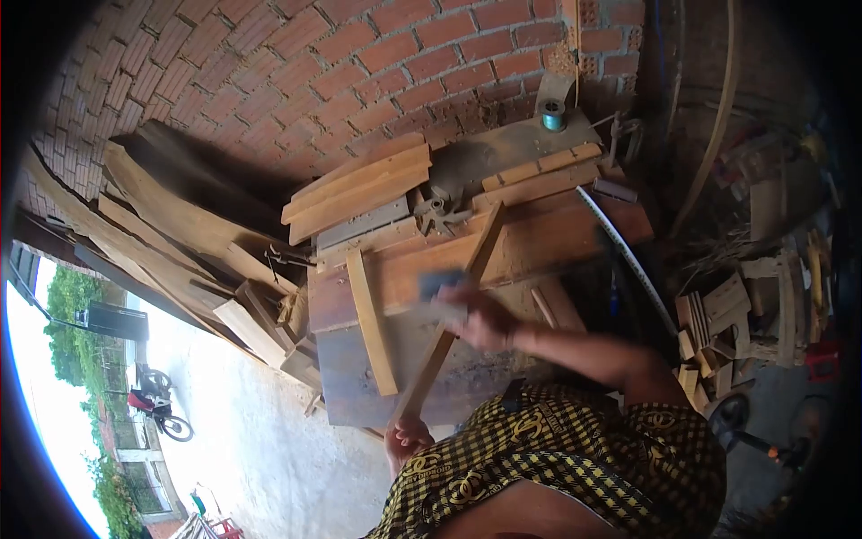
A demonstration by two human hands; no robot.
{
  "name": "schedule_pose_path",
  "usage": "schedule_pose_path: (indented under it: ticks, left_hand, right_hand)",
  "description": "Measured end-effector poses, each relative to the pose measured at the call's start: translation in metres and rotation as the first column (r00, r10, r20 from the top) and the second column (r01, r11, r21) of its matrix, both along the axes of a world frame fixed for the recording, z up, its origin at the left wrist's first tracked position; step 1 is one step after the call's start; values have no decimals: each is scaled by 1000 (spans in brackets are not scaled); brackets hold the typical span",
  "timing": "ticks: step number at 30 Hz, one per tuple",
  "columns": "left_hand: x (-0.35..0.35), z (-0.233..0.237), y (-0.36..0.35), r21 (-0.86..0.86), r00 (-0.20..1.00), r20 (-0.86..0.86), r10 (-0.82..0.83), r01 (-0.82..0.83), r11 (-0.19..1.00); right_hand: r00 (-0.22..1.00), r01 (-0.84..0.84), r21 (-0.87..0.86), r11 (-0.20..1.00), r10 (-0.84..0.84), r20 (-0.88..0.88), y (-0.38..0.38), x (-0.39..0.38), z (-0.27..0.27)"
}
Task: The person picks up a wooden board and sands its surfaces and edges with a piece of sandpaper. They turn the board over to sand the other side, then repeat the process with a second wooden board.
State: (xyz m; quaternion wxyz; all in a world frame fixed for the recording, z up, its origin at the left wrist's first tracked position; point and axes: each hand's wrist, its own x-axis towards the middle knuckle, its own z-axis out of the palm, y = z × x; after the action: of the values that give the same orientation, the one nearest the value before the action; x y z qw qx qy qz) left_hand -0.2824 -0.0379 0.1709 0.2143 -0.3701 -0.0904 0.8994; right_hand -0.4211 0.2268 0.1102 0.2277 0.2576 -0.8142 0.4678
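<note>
A long narrow wooden strip [486, 244] runs diagonally over the workbench. My left hand [409, 436] is closed round its lower end, near the bench's front edge. Over the middle of the strip is my right hand [485, 321], blurred by motion, its fingers wrapped round a dark block-like object [440, 286] whose exact kind I cannot make out. To the left, a second pale wooden strip [371, 322] lies across the bench [337, 377].
Stacked boards [359, 189] and a metal star-shaped part [439, 214] lie at the back of the bench. Beside the brick wall stands a spool [552, 114]. A white curved strip [628, 256] and wood offcuts [718, 314] are on the right, long planks [180, 202] on the left.
</note>
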Motion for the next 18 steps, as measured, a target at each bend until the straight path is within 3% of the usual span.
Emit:
schedule_pose_path:
  ticks: [2, 3, 5, 6, 7, 8, 10, 14, 18]
  left_hand:
    - [1, -4, -6, 26, 1000, 7, -19, 19, 999]
    - [4, -15, -12, 55, 999, -45, -30, 32, 998]
    - [9, 2, 7, -16, 998, 36, 50, -50, 999]
    - [12, 10, 12, -95, 987, 99, 125, -115, 989]
    - [17, -4, 4, -62, 994, 64, 86, -82, 995]
    - [17, -7, 2, -62, 995, 52, 80, -77, 995]
    - [14, -9, 1, 6, 999, -40, -23, 24, 1000]
    - [10, 2, 6, -24, 999, 12, 44, -44, 999]
    - [5, -10, 1, -158, 990, -75, -122, 109, 981]
  right_hand:
    - [923, -360, 26, 932, 360, -134, -19, 42, 23]
    - [922, -361, 31, 932, 362, -135, -14, 36, 20]
    - [962, -270, -104, 957, 272, 1, 3, 15, 4]
    - [995, -91, -71, 993, 94, 28, 22, -10, -1]
    - [996, 90, 1, 996, -90, 14, 46, -38, -4]
    - [906, 221, 44, 974, -222, 361, 66, -55, -8]
    - [843, 339, 259, 904, -415, 344, 94, -97, -38]
    - [899, 352, 265, 898, -403, 171, 99, -107, -41]
    - [863, 392, 140, 909, -416, 287, 100, -94, -41]
